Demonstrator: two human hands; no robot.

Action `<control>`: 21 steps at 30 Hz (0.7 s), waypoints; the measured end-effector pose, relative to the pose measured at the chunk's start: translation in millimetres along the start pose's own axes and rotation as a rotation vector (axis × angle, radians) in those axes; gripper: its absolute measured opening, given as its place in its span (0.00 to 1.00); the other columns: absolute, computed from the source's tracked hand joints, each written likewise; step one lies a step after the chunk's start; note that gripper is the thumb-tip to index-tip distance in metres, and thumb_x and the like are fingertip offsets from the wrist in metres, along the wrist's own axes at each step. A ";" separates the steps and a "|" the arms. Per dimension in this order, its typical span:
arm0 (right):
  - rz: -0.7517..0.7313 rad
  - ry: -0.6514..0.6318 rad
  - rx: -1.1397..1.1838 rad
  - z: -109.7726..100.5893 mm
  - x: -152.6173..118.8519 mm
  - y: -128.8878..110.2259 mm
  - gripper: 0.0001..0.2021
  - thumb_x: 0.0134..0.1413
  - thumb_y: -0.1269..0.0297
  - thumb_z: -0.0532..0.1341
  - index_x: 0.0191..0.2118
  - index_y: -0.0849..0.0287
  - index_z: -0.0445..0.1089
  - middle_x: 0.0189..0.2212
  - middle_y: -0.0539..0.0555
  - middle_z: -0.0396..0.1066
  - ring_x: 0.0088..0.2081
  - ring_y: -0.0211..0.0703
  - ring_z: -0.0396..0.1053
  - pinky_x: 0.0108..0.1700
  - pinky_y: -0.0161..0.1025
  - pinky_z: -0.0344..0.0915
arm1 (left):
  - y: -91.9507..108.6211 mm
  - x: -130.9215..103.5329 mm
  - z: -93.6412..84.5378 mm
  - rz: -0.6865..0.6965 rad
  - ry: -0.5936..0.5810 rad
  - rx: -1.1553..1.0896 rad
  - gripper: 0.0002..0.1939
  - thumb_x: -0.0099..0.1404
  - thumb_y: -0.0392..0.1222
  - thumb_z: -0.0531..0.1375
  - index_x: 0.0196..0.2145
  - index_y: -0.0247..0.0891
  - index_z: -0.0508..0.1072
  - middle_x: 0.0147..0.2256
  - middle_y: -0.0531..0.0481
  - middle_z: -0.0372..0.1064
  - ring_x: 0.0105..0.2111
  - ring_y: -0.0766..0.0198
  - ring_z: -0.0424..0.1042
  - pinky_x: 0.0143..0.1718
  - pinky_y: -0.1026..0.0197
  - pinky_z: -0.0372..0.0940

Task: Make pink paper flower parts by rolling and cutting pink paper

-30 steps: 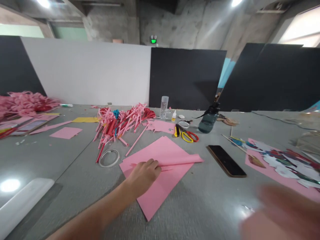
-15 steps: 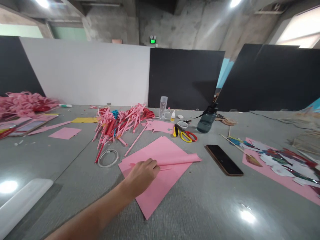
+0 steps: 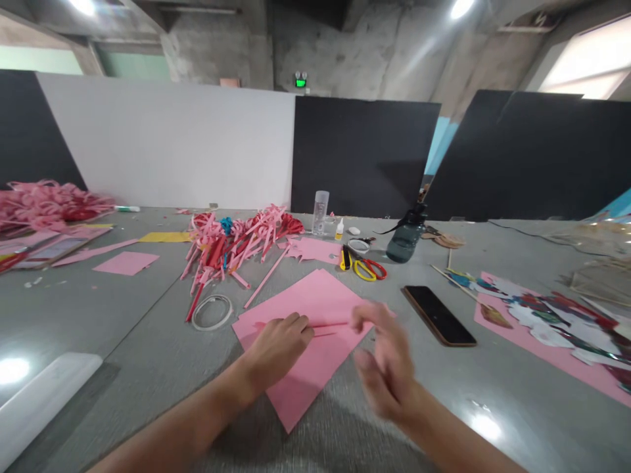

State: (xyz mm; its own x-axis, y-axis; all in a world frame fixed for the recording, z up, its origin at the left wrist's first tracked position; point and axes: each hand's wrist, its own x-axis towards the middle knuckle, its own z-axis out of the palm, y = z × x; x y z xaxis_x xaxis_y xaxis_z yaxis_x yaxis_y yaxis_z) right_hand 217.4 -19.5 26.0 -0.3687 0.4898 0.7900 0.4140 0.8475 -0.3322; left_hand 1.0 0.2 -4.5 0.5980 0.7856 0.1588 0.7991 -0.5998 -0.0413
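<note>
A pink sheet of paper [image 3: 315, 374] lies cornerwise on the grey table, its far part curled over into a loose roll. My left hand [image 3: 280, 345] is closed on the rolled edge near the middle, pressing it against the sheet. Above the right end of the roll hovers my right hand [image 3: 387, 358], a little blurred, thumb and fingers apart with nothing between them. It partly hides that end of the roll.
Beyond the sheet are yellow-and-red scissors [image 3: 367, 270], a box cutter [image 3: 346, 257] and a tape roll [image 3: 212, 312]. A phone [image 3: 438, 315] lies to the right, with a spray bottle [image 3: 405, 242] behind. Pink paper strips [image 3: 236, 243] are heaped at the back left.
My right hand has come into view from the lower right, to the right end of the roll. The left hand and the paper stay in place.
</note>
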 end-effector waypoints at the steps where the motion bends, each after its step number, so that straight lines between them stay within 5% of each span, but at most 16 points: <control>1: 0.010 -0.042 -0.008 5.1 0.6 4.4 0.21 0.69 0.62 0.53 0.64 0.57 0.58 0.50 0.60 0.69 0.49 0.50 0.69 0.50 0.52 0.69 | 0.0 0.1 -0.1 -0.003 -0.005 0.001 0.07 0.72 0.34 0.54 0.41 0.38 0.72 0.41 0.46 0.70 0.41 0.57 0.71 0.37 0.57 0.69; 7: 0.187 -0.458 -0.121 33.4 -0.9 20.5 0.16 0.60 0.76 0.57 0.51 0.54 0.69 0.45 0.56 0.72 0.46 0.50 0.66 0.50 0.49 0.64 | -1.0 1.6 0.3 0.005 -0.045 0.034 0.06 0.68 0.33 0.58 0.43 0.36 0.73 0.42 0.43 0.70 0.43 0.55 0.71 0.37 0.57 0.70; 21: 0.259 -0.513 -0.223 35.4 -7.8 29.2 0.12 0.54 0.80 0.58 0.40 0.57 0.71 0.40 0.54 0.71 0.44 0.49 0.64 0.47 0.45 0.62 | -1.4 1.1 2.4 -0.007 -0.025 0.037 0.05 0.68 0.32 0.58 0.41 0.38 0.70 0.41 0.46 0.70 0.41 0.55 0.72 0.35 0.55 0.71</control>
State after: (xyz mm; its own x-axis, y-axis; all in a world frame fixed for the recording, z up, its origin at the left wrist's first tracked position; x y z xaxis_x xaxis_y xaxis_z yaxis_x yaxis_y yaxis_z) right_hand 202.9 8.7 -8.1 -0.5634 0.7569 0.3311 0.6875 0.6518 -0.3202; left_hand 0.7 2.3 -6.7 0.5930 0.7939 0.1344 0.8050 -0.5883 -0.0765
